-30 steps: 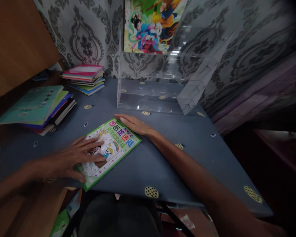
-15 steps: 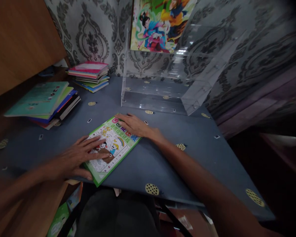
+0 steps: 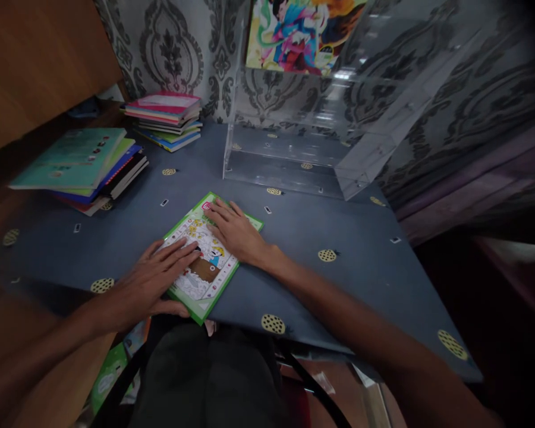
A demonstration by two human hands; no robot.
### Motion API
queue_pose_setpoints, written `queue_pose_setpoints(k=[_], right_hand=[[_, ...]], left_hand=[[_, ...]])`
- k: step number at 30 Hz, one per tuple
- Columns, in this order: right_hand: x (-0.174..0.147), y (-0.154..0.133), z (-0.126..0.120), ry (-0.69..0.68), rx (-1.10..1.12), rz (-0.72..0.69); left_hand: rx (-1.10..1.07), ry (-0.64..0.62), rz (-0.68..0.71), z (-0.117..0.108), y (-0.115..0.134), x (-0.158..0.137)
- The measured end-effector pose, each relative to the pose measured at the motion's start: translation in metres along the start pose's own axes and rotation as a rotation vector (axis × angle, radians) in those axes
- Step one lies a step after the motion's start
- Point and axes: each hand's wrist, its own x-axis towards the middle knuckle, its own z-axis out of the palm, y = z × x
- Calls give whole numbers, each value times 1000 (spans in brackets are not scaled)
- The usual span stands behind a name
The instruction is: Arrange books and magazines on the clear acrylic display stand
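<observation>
A blue-covered table (image 3: 321, 226) carries a green activity book (image 3: 207, 261), two book stacks (image 3: 84, 172) (image 3: 167, 119) left of a clear acrylic stand (image 3: 294, 160).

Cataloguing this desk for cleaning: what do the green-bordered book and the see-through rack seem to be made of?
Green-bordered book: likely paper with a glossy printed cover; thin, flat, slight sheen. See-through rack: probably clear acrylic; rigid transparent panels with bright reflections, wallpaper visible through them.
</observation>
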Motion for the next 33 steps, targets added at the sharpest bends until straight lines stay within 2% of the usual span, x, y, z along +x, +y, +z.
queue_pose_setpoints(k=[4,8,12,16,22,26,29,33], right_hand=[[-12,-27,1,5,22,3],[-24,-49,1,0,76,-7],[-34,-60,-1,2,158,8],[-49,-68,-5,12,262,54],[-82,-86,-11,20,425,142],[-99,-91,-13,69,497,182],[-99,-82,-13,81,466,205],[-80,-57,-12,20,297,187]], left_hand=[[74,60,-59,1,25,3],[185,93,-191,7,60,10],[297,121,-364,11,94,22],[325,111,-463,9,111,31],[216,48,-513,7,112,32],[161,26,-474,3,106,30],[160,8,-416,-7,95,30],[138,-35,-351,-20,78,35]])
